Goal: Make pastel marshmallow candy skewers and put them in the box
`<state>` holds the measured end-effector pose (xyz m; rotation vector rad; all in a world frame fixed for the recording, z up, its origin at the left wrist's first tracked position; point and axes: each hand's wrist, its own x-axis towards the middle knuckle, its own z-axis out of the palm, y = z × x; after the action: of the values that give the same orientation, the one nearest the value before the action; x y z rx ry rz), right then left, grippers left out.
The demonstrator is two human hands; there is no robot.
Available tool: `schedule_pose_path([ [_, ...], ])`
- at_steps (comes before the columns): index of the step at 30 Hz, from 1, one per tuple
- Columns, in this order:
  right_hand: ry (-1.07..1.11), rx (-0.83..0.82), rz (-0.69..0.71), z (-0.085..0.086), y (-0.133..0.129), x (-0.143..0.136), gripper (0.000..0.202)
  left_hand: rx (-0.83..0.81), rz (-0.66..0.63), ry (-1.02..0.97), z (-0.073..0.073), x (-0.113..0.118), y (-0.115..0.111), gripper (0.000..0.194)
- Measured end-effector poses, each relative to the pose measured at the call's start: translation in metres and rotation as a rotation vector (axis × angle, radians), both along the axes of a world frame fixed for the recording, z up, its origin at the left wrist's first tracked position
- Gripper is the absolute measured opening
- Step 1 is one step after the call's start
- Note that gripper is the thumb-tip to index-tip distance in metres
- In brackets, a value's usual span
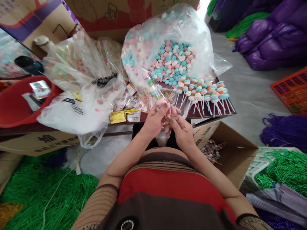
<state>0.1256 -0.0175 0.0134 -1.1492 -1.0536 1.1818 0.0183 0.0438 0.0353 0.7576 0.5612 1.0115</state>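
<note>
In front of my belly, my left hand [154, 121] is closed around the lower end of a candy skewer [157, 91] in a clear wrapper. The skewer slants up and to the left, with pale, green and blue candies showing through the film. My right hand [182, 131] pinches the wrapper's gathered lower end, close against the left fingers; any small piece in that pinch is hidden. Just left of my hands, a bundle of yellow twist ties [118, 117] lies at the table edge. Finished-looking candy skewers [201, 89] with white sticks lie in a row to the right.
A large clear bag of pink, blue and white candies [174, 59] stands behind my hands. Left are a white plastic bag [72, 110] and a red basin [11, 99]. An open cardboard box [230, 150] sits low right, beside a basket of green strands [285, 169].
</note>
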Motion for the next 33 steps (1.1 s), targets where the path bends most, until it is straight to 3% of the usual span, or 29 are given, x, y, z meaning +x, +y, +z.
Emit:
schedule_pose_path([
  [3,0.098,-0.031,-0.009,-0.006,0.001,0.005,0.042,0.109,-0.076,0.032,-0.004,-0.009,0.007,0.053],
  [5,0.136,-0.034,-0.038,-0.009,0.002,0.008,0.043,0.184,-0.114,0.124,-0.006,-0.014,0.01,0.05],
  [8,0.145,-0.02,-0.06,-0.012,0.003,0.01,0.041,0.335,-0.005,0.336,-0.009,-0.016,0.012,0.036],
  [12,0.067,-0.004,-0.081,-0.012,0.001,0.009,0.041,0.688,0.152,0.624,-0.008,-0.017,0.013,0.03],
  [17,-0.188,0.07,-0.157,-0.007,0.0,0.007,0.037,1.02,0.228,0.915,-0.015,-0.015,0.015,0.028],
  [20,-0.319,0.103,-0.148,-0.008,0.003,0.009,0.039,1.126,0.228,0.97,-0.02,-0.014,0.013,0.027],
  [23,-0.379,0.135,-0.075,-0.01,0.006,0.015,0.049,1.097,0.147,0.91,-0.018,-0.019,0.01,0.03],
  [27,-0.35,0.169,-0.034,-0.014,0.006,0.02,0.045,0.869,-0.1,0.693,-0.014,-0.036,0.016,0.037],
  [30,-0.329,0.169,-0.034,-0.017,0.004,0.018,0.04,0.589,-0.016,0.516,-0.013,-0.044,0.026,0.053],
  [33,-0.343,0.193,-0.025,-0.02,0.002,0.013,0.041,0.349,0.082,0.354,-0.01,-0.037,0.031,0.067],
])
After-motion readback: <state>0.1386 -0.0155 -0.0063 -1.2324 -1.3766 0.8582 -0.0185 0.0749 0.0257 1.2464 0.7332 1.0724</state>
